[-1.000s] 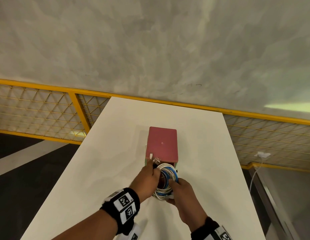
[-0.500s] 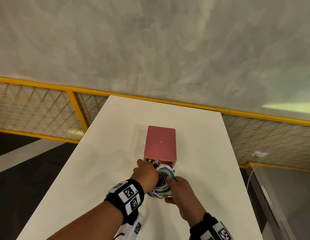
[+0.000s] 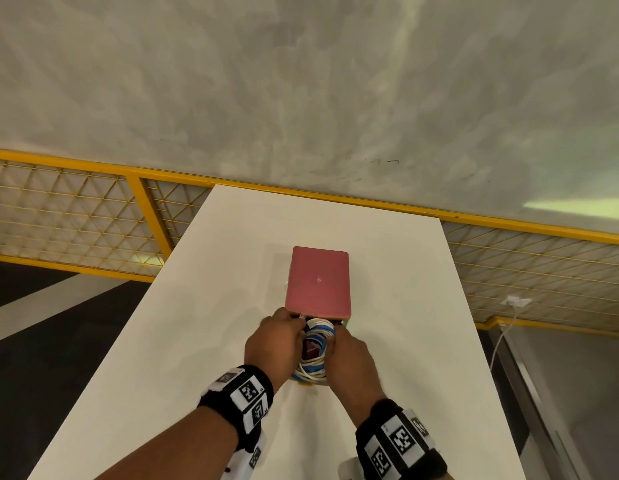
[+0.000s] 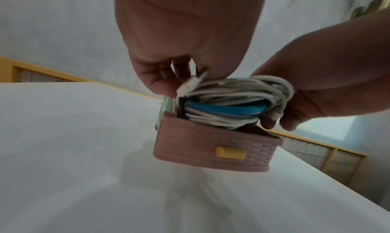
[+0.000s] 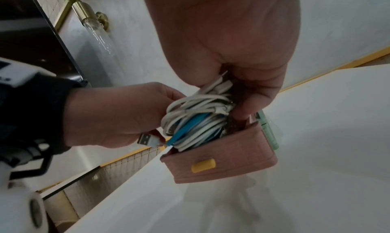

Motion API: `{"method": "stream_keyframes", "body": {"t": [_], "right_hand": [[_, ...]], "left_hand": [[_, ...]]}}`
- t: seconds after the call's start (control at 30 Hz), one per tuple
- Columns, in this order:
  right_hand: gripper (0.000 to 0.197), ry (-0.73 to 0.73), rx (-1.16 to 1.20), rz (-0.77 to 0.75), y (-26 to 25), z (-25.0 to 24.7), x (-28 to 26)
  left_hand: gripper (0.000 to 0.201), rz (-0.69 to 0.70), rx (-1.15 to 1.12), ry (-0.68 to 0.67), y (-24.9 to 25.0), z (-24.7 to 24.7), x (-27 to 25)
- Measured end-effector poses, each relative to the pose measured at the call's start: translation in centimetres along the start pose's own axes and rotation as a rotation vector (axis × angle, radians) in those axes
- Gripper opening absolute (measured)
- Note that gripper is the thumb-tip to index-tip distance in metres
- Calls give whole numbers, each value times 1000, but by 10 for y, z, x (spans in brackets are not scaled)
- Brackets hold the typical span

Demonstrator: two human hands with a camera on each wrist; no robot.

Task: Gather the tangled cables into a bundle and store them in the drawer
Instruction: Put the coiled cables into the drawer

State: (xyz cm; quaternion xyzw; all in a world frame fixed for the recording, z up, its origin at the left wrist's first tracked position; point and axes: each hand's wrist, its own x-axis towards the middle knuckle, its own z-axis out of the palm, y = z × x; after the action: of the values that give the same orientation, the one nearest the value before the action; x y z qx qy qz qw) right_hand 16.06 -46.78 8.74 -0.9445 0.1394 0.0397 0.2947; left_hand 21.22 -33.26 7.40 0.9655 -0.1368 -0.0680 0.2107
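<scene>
A coil of white and blue cables (image 3: pixel 315 344) sits partly inside the open pink drawer (image 4: pixel 213 146), its top half above the rim. The drawer has a yellow handle (image 5: pixel 203 165) and is pulled out of a pink box (image 3: pixel 318 282) on the white table (image 3: pixel 204 323). My left hand (image 3: pixel 294 327) grips the coil's left side, and a white plug (image 4: pixel 191 84) sticks out by its fingers (image 4: pixel 158 80). My right hand (image 3: pixel 332 341) grips the right side of the cable bundle (image 5: pixel 196 120). A USB plug (image 5: pixel 145 139) hangs off the coil.
A mint-green part of the box (image 5: pixel 268 130) shows behind the drawer. A yellow mesh railing (image 3: pixel 76 216) runs behind the table, with a grey wall above. A white charger and cord (image 3: pixel 515 301) hang on the mesh at the right. The table edges drop off at left and right.
Both hands have moved the cable coil forward and down, so its lower part now sits in the open drawer. The pink box has stayed in place.
</scene>
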Motion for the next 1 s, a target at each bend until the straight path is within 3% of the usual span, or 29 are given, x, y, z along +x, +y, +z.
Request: {"method": "stream_keyframes", "body": {"t": [0.13, 0.3, 0.37, 0.5, 0.63, 0.7, 0.77, 0.83, 1.0], "right_hand": [[30, -27, -133, -22, -1, 3, 9], [30, -4, -144, -14, 1, 8, 11], [29, 21, -128, -22, 2, 10, 11], [31, 86, -96, -46, 6, 15, 16], [52, 197, -6, -49, 11, 26, 19], [44, 262, 75, 10, 14, 33, 20], [26, 322, 153, 85, 16, 36, 21], [22, 339, 226, 140, 19, 37, 20], [26, 263, 571, 271, 16, 31, 16]], "left_hand": [[27, -13, 12, 15, -2, 3, 3], [37, 169, 62, 13, -10, 5, 4], [39, 155, 89, 48, -12, 3, 4], [24, -9, -84, 147, -9, 5, 11], [6, -204, -397, 225, -8, 13, 18], [15, -261, -399, 190, -10, 15, 18], [18, -223, -351, 178, -10, 17, 17], [19, -198, -331, 164, -8, 19, 18], [53, -569, -753, -41, -11, 15, 27]]}}
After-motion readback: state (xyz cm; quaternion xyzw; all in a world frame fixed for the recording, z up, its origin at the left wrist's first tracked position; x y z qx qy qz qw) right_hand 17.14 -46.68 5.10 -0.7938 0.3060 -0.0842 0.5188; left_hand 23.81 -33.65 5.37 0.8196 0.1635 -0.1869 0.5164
